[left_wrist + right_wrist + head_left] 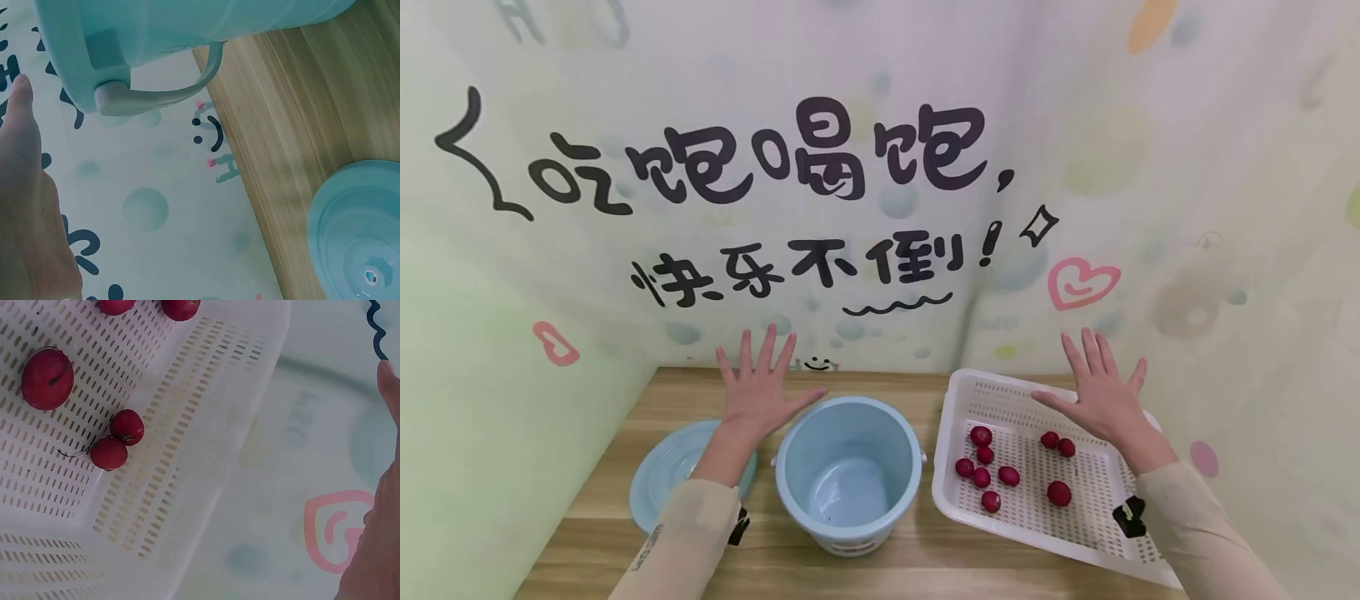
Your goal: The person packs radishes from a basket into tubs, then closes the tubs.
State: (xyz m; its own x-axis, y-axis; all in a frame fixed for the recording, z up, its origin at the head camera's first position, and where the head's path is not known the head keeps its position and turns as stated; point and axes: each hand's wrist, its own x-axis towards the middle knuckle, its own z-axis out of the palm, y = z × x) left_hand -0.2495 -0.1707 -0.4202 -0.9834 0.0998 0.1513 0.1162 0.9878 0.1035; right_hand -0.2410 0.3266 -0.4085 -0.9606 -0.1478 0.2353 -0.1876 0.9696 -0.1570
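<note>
- Between the hands (1101, 396), open air above the blue bucket (850, 492), uncovered from above; its wall blocks sideways passage.
- The bucket's handle (162, 99) juts out from its side.
- Bucket and white basket (1030, 500) leave a narrow strip of tabletop (970, 567) between them.
- Basket: raised walls; bare floor between scattered radishes (1009, 476).
- Lid (658, 475): flat, left of the bucket.
- Wall (760, 83) behind limits forward reach.

Wood grain: we see a light-brown, wood-patterned surface (940, 567).
Pastel dots: behind it we face a whitish upright backdrop (925, 67).
Black print: we find two rows of bold Chinese characters (831, 150), and a small smiley face (817, 367) by the surface's far edge.
Pink print: we spot a larger outlined heart (1078, 290) on the right.
</note>
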